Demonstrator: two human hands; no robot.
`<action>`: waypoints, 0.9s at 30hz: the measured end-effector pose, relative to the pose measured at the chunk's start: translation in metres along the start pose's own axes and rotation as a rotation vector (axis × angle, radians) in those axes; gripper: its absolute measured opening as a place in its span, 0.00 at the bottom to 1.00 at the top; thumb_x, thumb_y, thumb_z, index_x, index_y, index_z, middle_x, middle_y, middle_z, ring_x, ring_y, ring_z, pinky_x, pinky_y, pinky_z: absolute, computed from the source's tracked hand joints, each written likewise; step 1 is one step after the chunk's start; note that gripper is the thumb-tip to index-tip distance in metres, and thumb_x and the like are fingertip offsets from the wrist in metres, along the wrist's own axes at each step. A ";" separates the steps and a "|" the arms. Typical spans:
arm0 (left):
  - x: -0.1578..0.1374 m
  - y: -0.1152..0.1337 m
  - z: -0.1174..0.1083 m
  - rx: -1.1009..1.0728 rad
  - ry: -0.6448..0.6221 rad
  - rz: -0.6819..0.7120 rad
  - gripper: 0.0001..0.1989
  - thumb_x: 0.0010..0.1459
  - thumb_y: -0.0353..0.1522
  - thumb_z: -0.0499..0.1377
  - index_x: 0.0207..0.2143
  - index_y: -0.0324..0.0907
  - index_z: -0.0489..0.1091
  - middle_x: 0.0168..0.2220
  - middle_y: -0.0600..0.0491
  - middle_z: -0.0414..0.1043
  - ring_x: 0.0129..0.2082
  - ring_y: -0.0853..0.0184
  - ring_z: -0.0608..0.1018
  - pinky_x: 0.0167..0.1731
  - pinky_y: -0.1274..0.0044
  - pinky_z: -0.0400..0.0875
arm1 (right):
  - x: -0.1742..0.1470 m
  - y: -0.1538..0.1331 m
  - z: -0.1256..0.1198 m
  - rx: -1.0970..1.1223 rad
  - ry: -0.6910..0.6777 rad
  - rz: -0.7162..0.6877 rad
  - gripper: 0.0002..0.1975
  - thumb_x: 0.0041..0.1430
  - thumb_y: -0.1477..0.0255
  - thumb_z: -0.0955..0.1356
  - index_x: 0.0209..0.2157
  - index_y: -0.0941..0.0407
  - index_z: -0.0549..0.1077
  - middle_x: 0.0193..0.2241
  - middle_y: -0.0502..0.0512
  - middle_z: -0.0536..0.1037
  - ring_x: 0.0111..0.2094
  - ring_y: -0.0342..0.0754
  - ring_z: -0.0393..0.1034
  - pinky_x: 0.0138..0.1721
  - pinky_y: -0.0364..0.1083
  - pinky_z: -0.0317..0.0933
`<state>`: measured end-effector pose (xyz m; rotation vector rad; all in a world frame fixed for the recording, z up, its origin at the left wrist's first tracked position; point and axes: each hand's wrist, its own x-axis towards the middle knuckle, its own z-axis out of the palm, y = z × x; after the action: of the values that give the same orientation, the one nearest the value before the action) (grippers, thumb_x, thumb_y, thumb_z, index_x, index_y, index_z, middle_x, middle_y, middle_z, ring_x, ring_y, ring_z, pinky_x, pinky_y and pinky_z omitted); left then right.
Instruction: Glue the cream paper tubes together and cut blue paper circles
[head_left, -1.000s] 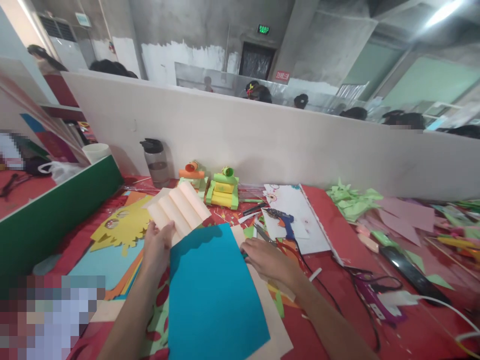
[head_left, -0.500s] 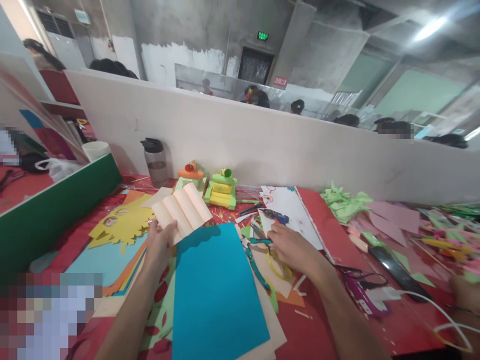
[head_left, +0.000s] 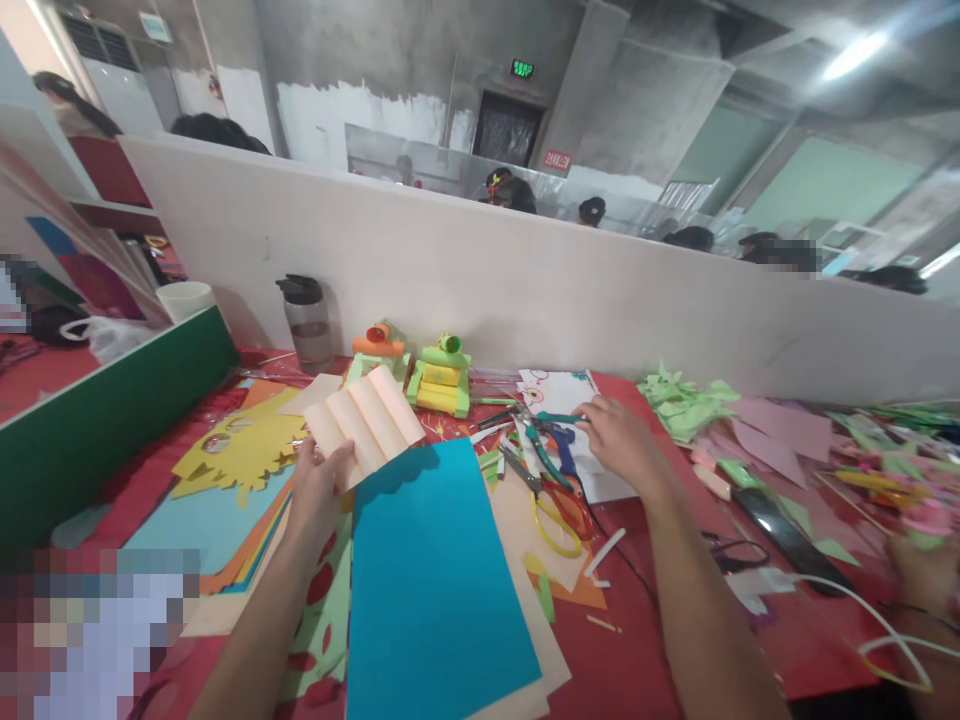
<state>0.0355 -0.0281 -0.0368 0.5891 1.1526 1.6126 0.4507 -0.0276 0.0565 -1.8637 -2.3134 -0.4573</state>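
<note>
My left hand (head_left: 324, 478) grips a cream ridged paper piece (head_left: 364, 425), a row of curved folds, holding it tilted over the sheets. Beneath it lies a blue sheet of paper (head_left: 439, 590). My right hand (head_left: 619, 435) has its fingers closed on one teal handle of a pair of pliers (head_left: 550, 455), among the tools. Scissors (head_left: 556, 535) with a yellow handle lie just below the pliers. A blue tool (head_left: 564, 450), partly hidden, rests behind them. Two paper models, an orange-topped one (head_left: 379, 348) and a green and yellow one (head_left: 441, 375), stand by the partition.
A water bottle (head_left: 307, 325) stands against the white partition (head_left: 525, 270). Yellow cut paper (head_left: 247, 435) and stacked sheets lie left, beside a green divider (head_left: 112, 410). Green paper scraps (head_left: 686, 395), a black stapler-like object (head_left: 787, 540) and a white cable lie right, near another person's hand (head_left: 919, 570).
My right hand has moved up and to the right, carrying the pliers off the scissors. My left hand keeps the cream paper nearly still.
</note>
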 end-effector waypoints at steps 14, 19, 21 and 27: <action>-0.001 -0.001 0.000 0.026 -0.022 -0.019 0.24 0.43 0.35 0.72 0.44 0.45 0.70 0.38 0.54 0.78 0.33 0.66 0.80 0.31 0.79 0.74 | 0.112 0.076 0.096 -0.002 -0.060 0.204 0.13 0.65 0.78 0.64 0.45 0.58 0.80 0.42 0.63 0.77 0.43 0.53 0.70 0.44 0.46 0.61; -0.007 0.006 0.003 0.059 -0.029 -0.066 0.28 0.44 0.34 0.71 0.49 0.46 0.70 0.41 0.51 0.79 0.36 0.63 0.81 0.33 0.77 0.75 | 0.124 0.086 0.116 0.026 -0.116 0.182 0.13 0.65 0.78 0.65 0.46 0.59 0.80 0.44 0.63 0.79 0.43 0.51 0.71 0.47 0.45 0.59; -0.007 0.006 0.003 0.066 -0.030 -0.069 0.29 0.44 0.34 0.71 0.50 0.46 0.70 0.42 0.51 0.79 0.36 0.62 0.81 0.33 0.76 0.76 | 0.128 0.088 0.121 0.033 -0.132 0.168 0.13 0.65 0.78 0.66 0.46 0.59 0.80 0.46 0.63 0.79 0.45 0.51 0.71 0.49 0.45 0.58; -0.003 0.002 0.000 0.073 -0.029 -0.068 0.31 0.43 0.34 0.72 0.52 0.47 0.70 0.42 0.50 0.79 0.36 0.61 0.81 0.31 0.76 0.76 | 0.140 0.087 0.125 0.056 -0.180 0.122 0.11 0.65 0.78 0.66 0.45 0.60 0.80 0.45 0.62 0.80 0.47 0.50 0.70 0.49 0.44 0.56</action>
<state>0.0358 -0.0305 -0.0349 0.6116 1.2019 1.5049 0.5143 0.1585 -0.0075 -2.0821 -2.2748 -0.2164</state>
